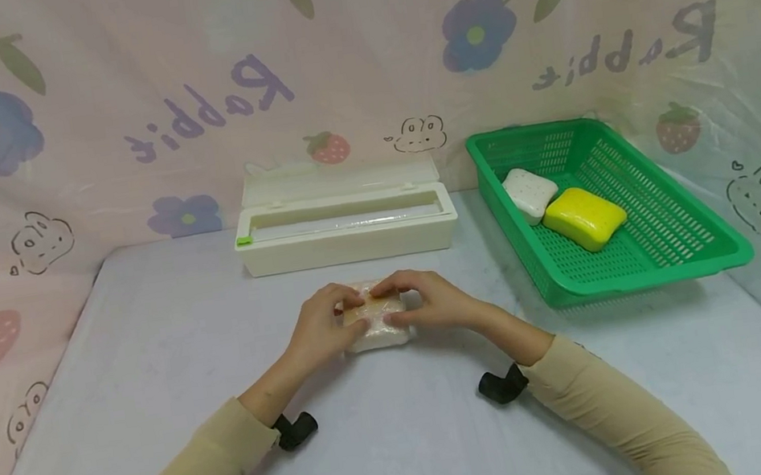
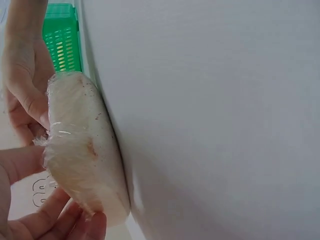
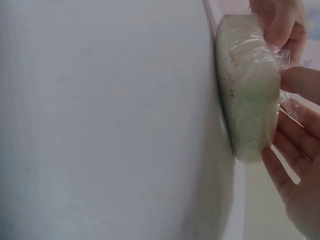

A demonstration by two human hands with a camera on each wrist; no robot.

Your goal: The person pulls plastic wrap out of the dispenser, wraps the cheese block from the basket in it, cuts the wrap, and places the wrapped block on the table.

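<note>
A white, speckled, sponge-like block [image 1: 380, 339] with a tan patch on top lies on the table in front of me, covered in crinkled clear cling film [image 2: 65, 132]. My left hand [image 1: 323, 323] holds its left end, thumb on the near part of the top and fingers curled over the far side. From the right, my right hand [image 1: 439, 302] grips it the same way, thumb and fingertips pressing the film. In the right wrist view, loose film bunches between the fingers above the block. Both wrist views show the block's side flat against the table.
Behind the hands stands a white cling film dispenser [image 1: 349, 247], lid raised, with a green slider [image 1: 245, 241] at its left. A green basket [image 1: 649, 281] at the right holds a white speckled block [image 1: 530, 192] and a yellow one [image 1: 584, 217]. Patterned curtain [image 1: 340, 56] surrounds the table.
</note>
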